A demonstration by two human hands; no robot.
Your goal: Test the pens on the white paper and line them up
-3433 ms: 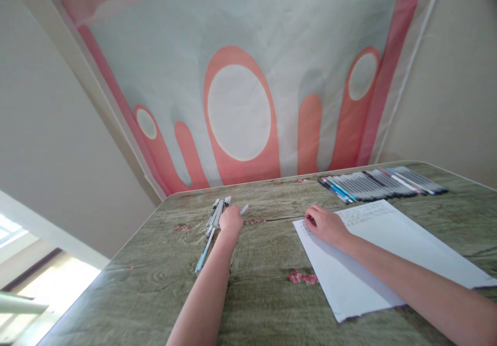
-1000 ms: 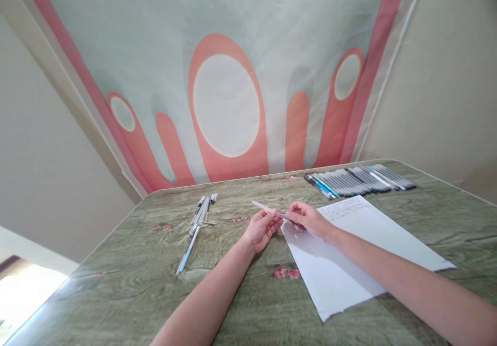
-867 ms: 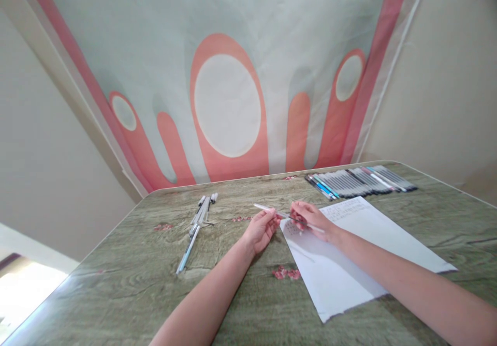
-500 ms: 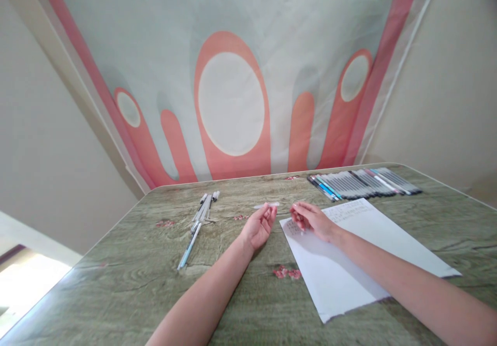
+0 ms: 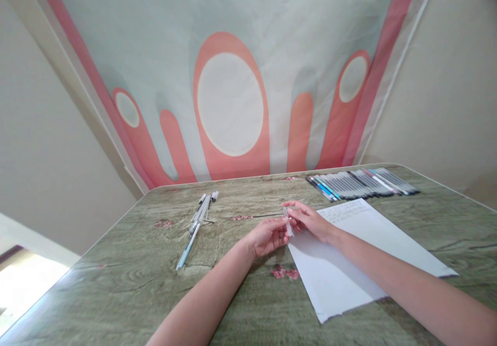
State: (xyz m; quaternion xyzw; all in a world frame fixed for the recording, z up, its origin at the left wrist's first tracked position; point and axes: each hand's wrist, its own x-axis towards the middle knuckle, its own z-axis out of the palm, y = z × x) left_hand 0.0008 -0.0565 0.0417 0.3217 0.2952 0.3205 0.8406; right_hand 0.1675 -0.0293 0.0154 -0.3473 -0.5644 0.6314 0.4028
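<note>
At the far left of the desk (image 5: 128, 255), the loose pens (image 5: 201, 215) lie as they did a moment ago, overlapping at odd angles, with a blue-and-white pen (image 5: 187, 250) at their near end; I've taken nothing more from there. Next along is my left hand (image 5: 267, 236), which has shifted right and pinches a short, clear piece (image 5: 289, 225). Half a second ago it held it sideways, apart from the other hand; now the piece stands nearly upright between both hands, over the paper's edge. Whether it is a whole pen seen end-on or just a part, I can't tell. My right hand (image 5: 310, 223) has its fingers curled at the same piece; whether they grip it too is hidden. I judge that the work has become two-handed, all on this one piece. Under my right forearm the written-on paper (image 5: 330, 284) stays put, and beyond it the neat row of pens (image 5: 361, 184) is unchanged.
</note>
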